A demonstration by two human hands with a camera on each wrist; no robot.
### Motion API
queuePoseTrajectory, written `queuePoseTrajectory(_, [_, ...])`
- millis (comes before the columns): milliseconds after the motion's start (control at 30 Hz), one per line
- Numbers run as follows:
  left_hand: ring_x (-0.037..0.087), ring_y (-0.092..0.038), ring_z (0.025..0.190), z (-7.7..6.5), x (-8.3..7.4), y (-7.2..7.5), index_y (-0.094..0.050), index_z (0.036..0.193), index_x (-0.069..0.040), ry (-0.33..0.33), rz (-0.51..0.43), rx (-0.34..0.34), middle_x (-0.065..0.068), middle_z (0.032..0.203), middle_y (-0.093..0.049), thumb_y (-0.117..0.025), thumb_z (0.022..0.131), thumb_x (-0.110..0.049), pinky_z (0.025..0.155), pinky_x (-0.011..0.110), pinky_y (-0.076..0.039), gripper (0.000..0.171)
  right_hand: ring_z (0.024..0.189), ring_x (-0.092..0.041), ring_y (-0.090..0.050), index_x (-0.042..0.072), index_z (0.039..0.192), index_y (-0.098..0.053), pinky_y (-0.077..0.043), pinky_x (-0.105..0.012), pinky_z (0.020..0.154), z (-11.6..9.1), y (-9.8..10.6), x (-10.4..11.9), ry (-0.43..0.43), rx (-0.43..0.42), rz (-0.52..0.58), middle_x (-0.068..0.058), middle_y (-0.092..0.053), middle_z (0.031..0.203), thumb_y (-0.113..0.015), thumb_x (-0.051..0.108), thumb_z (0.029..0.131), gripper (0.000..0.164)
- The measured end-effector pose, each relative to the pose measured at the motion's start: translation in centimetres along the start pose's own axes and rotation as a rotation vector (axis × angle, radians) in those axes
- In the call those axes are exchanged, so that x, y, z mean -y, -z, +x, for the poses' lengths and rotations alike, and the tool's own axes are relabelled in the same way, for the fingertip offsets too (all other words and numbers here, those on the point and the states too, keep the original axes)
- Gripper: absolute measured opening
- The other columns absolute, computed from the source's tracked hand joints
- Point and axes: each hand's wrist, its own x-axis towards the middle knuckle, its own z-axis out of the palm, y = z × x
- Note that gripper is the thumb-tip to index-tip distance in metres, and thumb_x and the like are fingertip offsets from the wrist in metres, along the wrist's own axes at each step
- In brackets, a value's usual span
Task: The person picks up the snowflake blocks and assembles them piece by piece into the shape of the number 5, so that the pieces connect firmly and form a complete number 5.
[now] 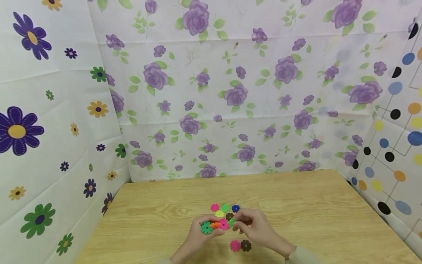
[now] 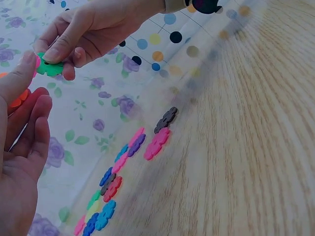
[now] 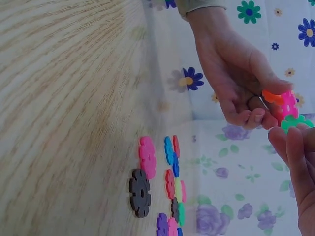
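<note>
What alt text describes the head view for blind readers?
A person's left hand holds joined notched discs; the right hand pinches a green disc at their end. More discs lie on the wooden table, before flowered fabric.

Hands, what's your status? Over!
Left grip holds disc chain. Right grip pinches green disc at chain's pink disc. Other discs on table, seemingly not blocking.

Place is noted as a small curtained-off tabletop area; the kind of room beyond cannot be determined. A light-brown wood-grain table (image 1: 296, 205) is bordered by creased white sheets: one printed with purple roses (image 1: 224, 121) behind, one with multicoloured daisies (image 1: 59, 121) at left, one with coloured dots and lines (image 1: 395, 146) at right.
</note>
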Motion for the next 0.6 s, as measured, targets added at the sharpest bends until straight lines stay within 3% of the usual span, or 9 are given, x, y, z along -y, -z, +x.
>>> queuePoseTrajectory(233, [0.005,-0.066,0.087,0.12,0.28,-0.11,-0.071,0.106,-0.002,-0.134,-0.009,0.04,0.017,0.102,-0.072,-0.076,0.083,-0.015,0.077,0.023,-0.056,0.027,0.06,0.0,-0.063,0.01,0.092,-0.067,-0.055,-0.025,0.047,-0.04,0.2,0.18,0.051,0.013,-0.044,-0.006,-0.071,0.076,-0.062,0.01,0.094,0.006])
queuePoseTrajectory(467, [0.005,-0.066,0.09,-0.05,-0.17,-0.15,-0.072,0.106,-0.007,-0.066,0.009,0.018,0.013,0.106,-0.072,-0.077,0.081,-0.019,0.08,0.021,-0.054,0.028,0.06,0.001,-0.062,0.011,0.092,-0.067,-0.054,-0.027,0.046,-0.09,0.16,0.41,0.061,-0.007,-0.051,-0.006,-0.071,0.077,-0.062,0.009,0.093,0.005])
queuePoseTrajectory(533, [0.005,-0.066,0.09,-0.06,-0.22,-0.17,-0.072,0.106,-0.008,-0.071,0.011,0.016,0.012,0.106,-0.072,-0.077,0.081,-0.019,0.081,0.021,-0.054,0.028,0.06,0.0,-0.062,0.011,0.093,-0.067,-0.054,-0.026,0.046,-0.08,0.13,0.46,0.061,-0.011,-0.055,-0.006,-0.071,0.077,-0.062,0.008,0.093,0.005])
queuePoseTrajectory(600, [0.005,-0.066,0.088,-0.02,-0.24,-0.22,-0.071,0.106,-0.006,-0.118,0.011,0.024,0.014,0.104,-0.072,-0.077,0.082,-0.016,0.078,0.022,-0.056,0.027,0.061,0.0,-0.063,0.011,0.092,-0.067,-0.054,-0.026,0.046,-0.06,0.1,0.5,0.059,-0.011,-0.062,-0.006,-0.071,0.077,-0.063,0.008,0.093,0.005])
